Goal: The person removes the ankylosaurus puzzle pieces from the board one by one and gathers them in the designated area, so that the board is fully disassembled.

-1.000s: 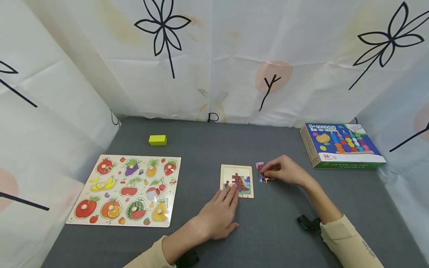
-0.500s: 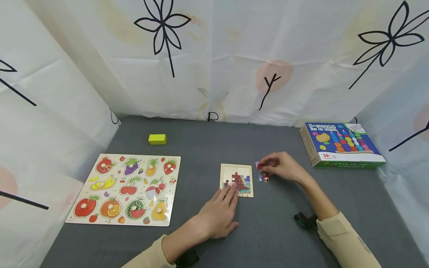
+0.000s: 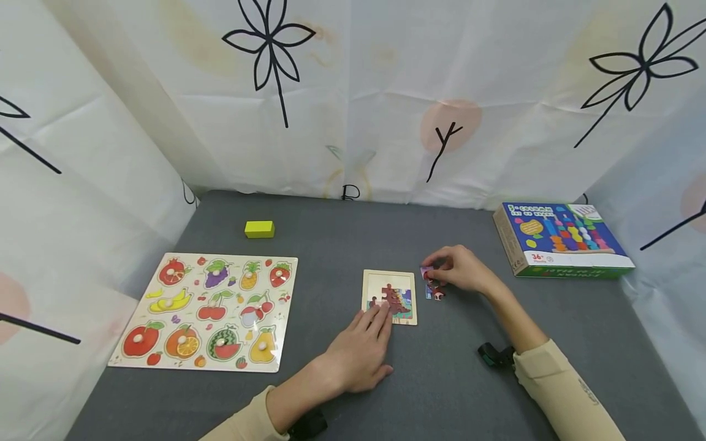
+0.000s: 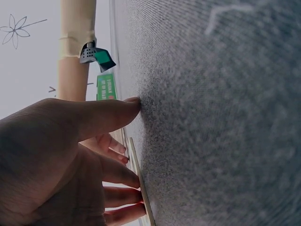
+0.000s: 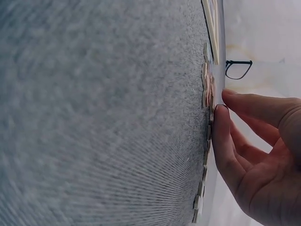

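Observation:
My left hand (image 3: 361, 355) lies flat, its fingertips pressing the lower left of a small wooden jigsaw tray (image 3: 389, 274). Partly assembled inside the tray is a brown, blue and purple picture (image 3: 398, 300); the hand covers some of it. Just right of the tray, my right hand (image 3: 460, 269) has thumb and forefinger at a purple and red puzzle piece (image 3: 424, 270), pinching it at the table. More loose puzzle pieces (image 3: 437, 293) lie below those fingertips. In the right wrist view, thumb and forefinger nearly meet beside flat pieces (image 5: 205, 84), which hide what is between them.
A fruit knob puzzle board (image 3: 220, 315) lies at the left, with a yellow block (image 3: 260, 229) behind it. At the back right sits a blue and green toy box (image 3: 565, 236). A white patterned curtain (image 3: 386, 122) surrounds the grey table (image 3: 331, 233).
My right hand has shifted slightly away from me and to the left over the loose pieces, with its forearm following. My left hand has stayed on the tray.

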`<state>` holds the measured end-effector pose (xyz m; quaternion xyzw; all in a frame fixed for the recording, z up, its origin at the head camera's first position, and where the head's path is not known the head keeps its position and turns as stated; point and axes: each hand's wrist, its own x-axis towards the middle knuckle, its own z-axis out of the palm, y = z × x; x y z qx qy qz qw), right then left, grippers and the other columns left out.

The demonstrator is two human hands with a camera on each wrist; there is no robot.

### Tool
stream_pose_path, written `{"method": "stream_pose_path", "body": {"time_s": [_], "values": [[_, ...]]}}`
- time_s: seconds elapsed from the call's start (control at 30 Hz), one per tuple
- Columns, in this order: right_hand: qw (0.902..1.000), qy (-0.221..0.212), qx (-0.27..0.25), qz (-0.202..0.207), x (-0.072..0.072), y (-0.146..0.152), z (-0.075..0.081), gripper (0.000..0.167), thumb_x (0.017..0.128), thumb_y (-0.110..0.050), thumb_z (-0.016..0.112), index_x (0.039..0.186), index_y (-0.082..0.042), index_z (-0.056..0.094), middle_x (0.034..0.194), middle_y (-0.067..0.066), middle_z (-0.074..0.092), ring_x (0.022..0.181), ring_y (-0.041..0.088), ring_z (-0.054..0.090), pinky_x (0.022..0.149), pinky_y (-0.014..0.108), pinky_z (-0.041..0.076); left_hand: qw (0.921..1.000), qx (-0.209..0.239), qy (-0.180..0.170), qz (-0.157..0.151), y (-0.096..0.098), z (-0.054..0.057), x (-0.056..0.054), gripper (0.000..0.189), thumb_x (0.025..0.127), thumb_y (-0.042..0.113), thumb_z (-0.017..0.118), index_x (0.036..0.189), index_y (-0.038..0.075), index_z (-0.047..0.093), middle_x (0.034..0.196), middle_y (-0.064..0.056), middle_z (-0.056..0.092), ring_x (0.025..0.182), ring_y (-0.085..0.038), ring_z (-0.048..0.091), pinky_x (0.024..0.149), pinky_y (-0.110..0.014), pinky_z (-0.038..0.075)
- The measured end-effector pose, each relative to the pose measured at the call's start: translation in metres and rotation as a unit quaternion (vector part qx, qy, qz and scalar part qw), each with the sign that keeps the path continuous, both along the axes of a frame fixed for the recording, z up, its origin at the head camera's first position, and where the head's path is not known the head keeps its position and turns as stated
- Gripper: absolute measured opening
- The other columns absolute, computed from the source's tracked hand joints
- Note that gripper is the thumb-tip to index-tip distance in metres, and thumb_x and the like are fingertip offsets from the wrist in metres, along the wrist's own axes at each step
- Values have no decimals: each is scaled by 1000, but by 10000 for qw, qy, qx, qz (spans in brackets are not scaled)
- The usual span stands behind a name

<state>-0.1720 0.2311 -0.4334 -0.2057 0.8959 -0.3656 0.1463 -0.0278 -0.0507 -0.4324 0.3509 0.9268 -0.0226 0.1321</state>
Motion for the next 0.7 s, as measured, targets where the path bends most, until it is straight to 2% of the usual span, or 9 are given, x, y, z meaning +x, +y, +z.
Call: {"method": "stream_pose_path", "body": {"time_s": [0.2,0.4,0.53,0.7], "values": [[9999,-101,-60,-22,0,1,1,21,101,-6,74,119,2,80,111,22,80,72,16,71,58,23,51,10000,11,-5,-7,0,0,0,90,107,59,60,171,3,30,182,-14,22,170,-29,25,134,-45,35],[9989,-215,-422,73,3,-3,2,22,101,-4,73,121,6,78,113,25,79,84,20,79,69,30,64,10000,-47,-20,-7,0,2,0,90,107,59,59,171,4,29,183,-14,21,170,-28,25,134,-44,35],[9962,-438,-704,254,8,-12,6,24,102,-7,73,122,5,77,117,26,79,87,22,80,73,33,66,10000,-67,-5,-13,0,2,1,90,107,60,59,171,4,29,183,-14,21,170,-28,25,134,-44,35],[9933,-682,-856,376,13,-24,12,24,104,-11,72,123,3,78,111,25,80,82,19,78,63,33,61,10000,-61,15,7,1,0,0,91,106,60,59,171,4,28,183,-13,21,170,-28,25,134,-44,35]]}}
